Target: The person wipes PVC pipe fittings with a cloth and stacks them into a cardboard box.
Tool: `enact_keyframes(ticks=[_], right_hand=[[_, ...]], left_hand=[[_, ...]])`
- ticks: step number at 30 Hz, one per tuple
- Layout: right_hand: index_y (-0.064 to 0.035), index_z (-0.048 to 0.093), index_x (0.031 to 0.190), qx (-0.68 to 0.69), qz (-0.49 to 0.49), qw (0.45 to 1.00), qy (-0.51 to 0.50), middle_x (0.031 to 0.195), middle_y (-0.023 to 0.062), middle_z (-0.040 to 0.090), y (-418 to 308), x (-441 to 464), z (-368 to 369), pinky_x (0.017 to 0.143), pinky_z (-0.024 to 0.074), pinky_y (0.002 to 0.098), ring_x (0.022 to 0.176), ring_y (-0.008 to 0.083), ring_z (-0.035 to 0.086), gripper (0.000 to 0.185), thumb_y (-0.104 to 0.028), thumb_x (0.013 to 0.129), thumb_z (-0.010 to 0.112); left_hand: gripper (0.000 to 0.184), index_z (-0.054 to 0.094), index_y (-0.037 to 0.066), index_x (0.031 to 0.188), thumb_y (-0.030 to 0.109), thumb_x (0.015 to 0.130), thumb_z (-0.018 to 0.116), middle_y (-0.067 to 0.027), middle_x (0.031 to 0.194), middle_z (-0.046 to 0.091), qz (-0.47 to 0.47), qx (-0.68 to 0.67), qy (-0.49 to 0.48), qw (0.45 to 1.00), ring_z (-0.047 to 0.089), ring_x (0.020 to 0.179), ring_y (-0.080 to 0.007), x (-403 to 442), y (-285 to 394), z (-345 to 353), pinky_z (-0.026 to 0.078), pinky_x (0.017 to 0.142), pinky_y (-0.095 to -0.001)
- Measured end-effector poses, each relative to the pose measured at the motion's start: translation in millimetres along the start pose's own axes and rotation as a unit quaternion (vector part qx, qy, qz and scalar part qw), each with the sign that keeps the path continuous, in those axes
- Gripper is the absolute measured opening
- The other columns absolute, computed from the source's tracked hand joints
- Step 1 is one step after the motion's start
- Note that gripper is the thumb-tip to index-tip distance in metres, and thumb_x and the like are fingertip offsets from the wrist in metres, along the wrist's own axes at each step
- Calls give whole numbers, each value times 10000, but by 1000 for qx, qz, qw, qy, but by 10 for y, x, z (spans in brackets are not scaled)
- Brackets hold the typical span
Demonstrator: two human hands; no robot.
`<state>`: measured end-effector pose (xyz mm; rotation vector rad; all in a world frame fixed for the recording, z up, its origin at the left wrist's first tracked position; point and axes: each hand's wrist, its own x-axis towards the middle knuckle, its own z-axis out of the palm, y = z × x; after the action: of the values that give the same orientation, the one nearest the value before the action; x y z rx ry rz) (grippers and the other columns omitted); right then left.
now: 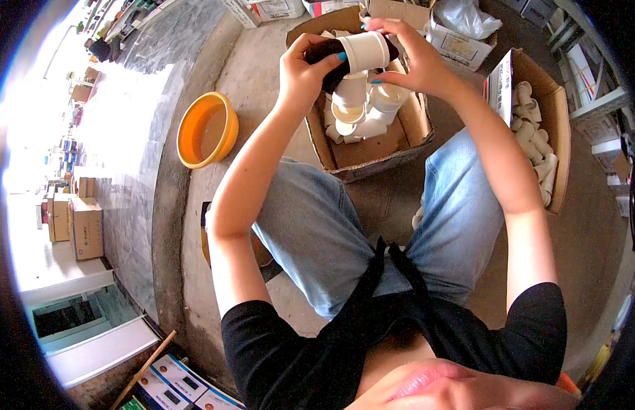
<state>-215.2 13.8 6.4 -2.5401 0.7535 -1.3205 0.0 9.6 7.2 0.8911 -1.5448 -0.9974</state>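
My left hand (305,72) is closed on a dark cloth (324,56), its thumb pressed beside the rim of a white plastic pipe fitting (367,52). The cloth bunches at the left end of this fitting, and some dark material shows at its right end too. Around that right end my right hand (416,60) is spread, fingers above and thumb below, with gaps to the fitting. Right below lie more white pipe fittings (386,102) in an open cardboard box (352,167). Whether the piece just under the held fitting belongs to it, I cannot tell.
A yellow basin (232,130) sits on the concrete floor at left. To the right, another cardboard box (560,137) holds several white fittings. Behind stands a white carton (461,48) with a plastic bag (468,19). My knees flank the near box.
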Motion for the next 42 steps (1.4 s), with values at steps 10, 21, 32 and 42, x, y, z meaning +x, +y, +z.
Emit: enact_keyframes(ticks=[10, 21, 32, 42], right_hand=[[-66, 474, 1169, -44, 82, 996, 8, 1125, 71, 534, 81, -47, -13, 913, 386, 322, 1048, 215, 502, 553, -140, 676, 713], [-116, 619, 914, 321, 457, 818, -136, 682, 23, 597, 218, -170, 135, 598, 455, 232, 594, 107, 571, 660, -649, 829, 238], [-97, 361, 1276, -9, 31, 999, -19, 1220, 81, 470, 39, -35, -71, 952, 364, 340, 1108, 221, 463, 794, -100, 593, 766], [11, 559, 990, 218, 361, 901, -101, 786, 88, 615, 192, -77, 123, 640, 482, 268, 672, 155, 591, 467, -417, 819, 486]], left_hand=[[212, 540, -13, 884, -8, 707, 657, -64, 830, 586, -16, -110, -33, 993, 561, 757, -120, 64, -118, -12, 486, 707, -255], [265, 582, 27, 815, -35, 574, 672, -96, 771, 549, 256, 264, -46, 929, 559, 722, -237, -105, 65, 98, 452, 666, -297], [165, 536, -15, 882, 26, 760, 639, -67, 835, 591, -49, -204, -16, 978, 563, 741, -117, 1, -28, 42, 486, 686, -251], [225, 534, 1, 860, 30, 698, 688, -62, 790, 573, 24, 28, -1, 999, 557, 717, -132, -1, -39, 33, 469, 668, -258]])
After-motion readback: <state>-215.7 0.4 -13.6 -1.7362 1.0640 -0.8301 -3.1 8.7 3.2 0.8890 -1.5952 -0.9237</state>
